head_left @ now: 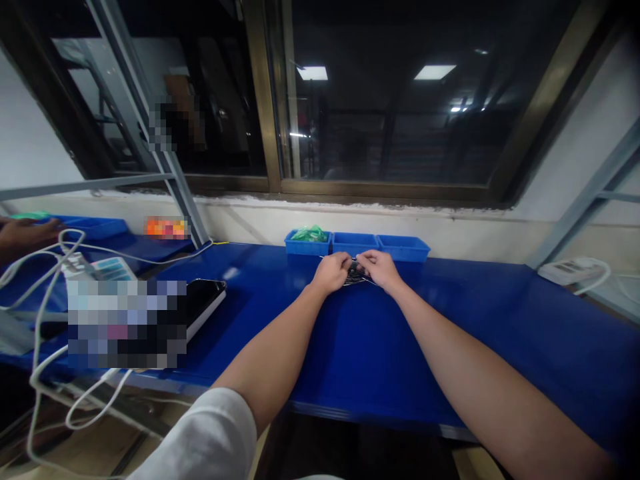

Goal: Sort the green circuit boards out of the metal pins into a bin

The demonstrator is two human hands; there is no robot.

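Observation:
My left hand (332, 272) and my right hand (379, 268) are close together over the far middle of the blue table (360, 340). Fingers and thumb are pinched together on each hand. What they pinch is too small to make out. Under and between the fingertips lies a small heap of thin, dark, wire-like pieces (355, 276), partly covered by the hands. Just behind the hands stands a row of blue bins: the left bin (308, 247) has green plastic in it, beside a middle bin (356, 241) and a right bin (403, 248).
At the left lie a phone-like black device (206, 293), partly blurred out, and looped white cables (37, 360). Another person's hand (30, 235) is at the far left. Grey metal posts (183, 200) rise at the back. A white power strip (573, 270) sits at the right.

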